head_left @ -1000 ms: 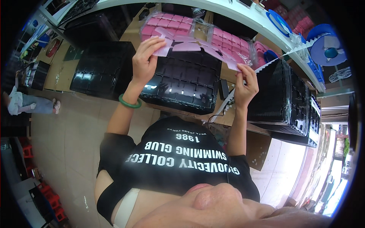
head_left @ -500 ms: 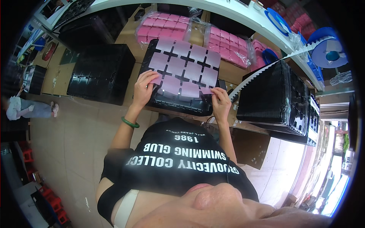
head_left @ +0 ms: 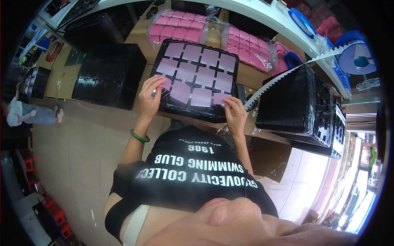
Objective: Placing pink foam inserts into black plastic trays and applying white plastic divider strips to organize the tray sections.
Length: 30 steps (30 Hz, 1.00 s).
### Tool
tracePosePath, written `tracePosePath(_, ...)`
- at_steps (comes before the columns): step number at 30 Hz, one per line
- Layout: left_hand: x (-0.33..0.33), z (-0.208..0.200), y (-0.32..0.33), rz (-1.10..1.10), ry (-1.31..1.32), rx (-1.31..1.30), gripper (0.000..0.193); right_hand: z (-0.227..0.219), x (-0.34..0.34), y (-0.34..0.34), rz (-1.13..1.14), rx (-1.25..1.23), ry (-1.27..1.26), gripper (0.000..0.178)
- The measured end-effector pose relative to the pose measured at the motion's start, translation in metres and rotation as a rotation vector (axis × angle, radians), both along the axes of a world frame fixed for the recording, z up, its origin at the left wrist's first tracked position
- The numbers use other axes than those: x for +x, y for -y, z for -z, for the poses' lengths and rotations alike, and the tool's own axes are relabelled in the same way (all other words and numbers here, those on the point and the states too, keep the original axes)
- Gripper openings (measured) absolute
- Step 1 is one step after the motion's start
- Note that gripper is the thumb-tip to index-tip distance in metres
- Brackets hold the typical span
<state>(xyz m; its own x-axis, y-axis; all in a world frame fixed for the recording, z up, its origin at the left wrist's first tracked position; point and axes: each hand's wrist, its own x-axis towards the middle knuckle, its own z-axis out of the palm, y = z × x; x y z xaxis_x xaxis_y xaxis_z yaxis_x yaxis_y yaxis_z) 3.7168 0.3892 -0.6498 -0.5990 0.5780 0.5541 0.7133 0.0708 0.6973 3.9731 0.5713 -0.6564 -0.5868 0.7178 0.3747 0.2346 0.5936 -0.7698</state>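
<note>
A thin pale-pink sheet of joined squares with cross-shaped gaps [head_left: 203, 74] lies over a black plastic tray [head_left: 235, 65] on the bench in front of me. My left hand [head_left: 150, 98] pinches the sheet's near left corner between thumb and fingertips. Opposite it, my right hand [head_left: 235, 114] grips the near right corner the same way. Both corners sit near the tray's front part, and black tray surface shows through the gaps. A green bangle [head_left: 140, 136] circles my left wrist.
Plastic-wrapped pink packs [head_left: 177, 26] lie behind the tray. Black tray stacks stand at left [head_left: 107, 78] and right [head_left: 287, 100]. A toothed white strip [head_left: 283, 74] runs to a blue reel [head_left: 358, 58]. Another person [head_left: 35, 113] is at far left.
Both hands have drawn slightly nearer to me with the sheet's front corners. The sheet's near edge now covers more of the tray's front row. The tray has shifted slightly.
</note>
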Motion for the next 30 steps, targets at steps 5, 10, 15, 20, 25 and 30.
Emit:
tracePosePath(5,0.003,0.009,0.0,-0.025,0.005,0.022,0.026,0.004,0.002,-0.005,-0.013,-0.019,0.01,0.017)
tracePosePath(10,0.007,0.014,-0.003,-0.073,0.018,0.058,0.024,0.008,0.005,-0.01,-0.032,-0.045,0.029,0.017)
tracePosePath(15,0.012,0.014,-0.005,-0.079,-0.001,0.037,0.024,0.006,0.007,-0.012,-0.051,-0.035,0.024,0.016)
tracePosePath(20,0.025,0.027,-0.007,-0.092,-0.014,-0.005,0.023,0.016,0.024,-0.02,-0.058,-0.015,0.041,0.016)
tracePosePath(25,0.03,0.038,0.004,-0.119,-0.024,-0.06,0.023,0.024,0.035,-0.022,-0.054,-0.022,0.045,0.017)
tracePosePath(30,0.024,0.051,0.019,-0.122,-0.098,-0.236,0.026,0.029,0.045,-0.022,-0.114,0.072,0.174,0.02)
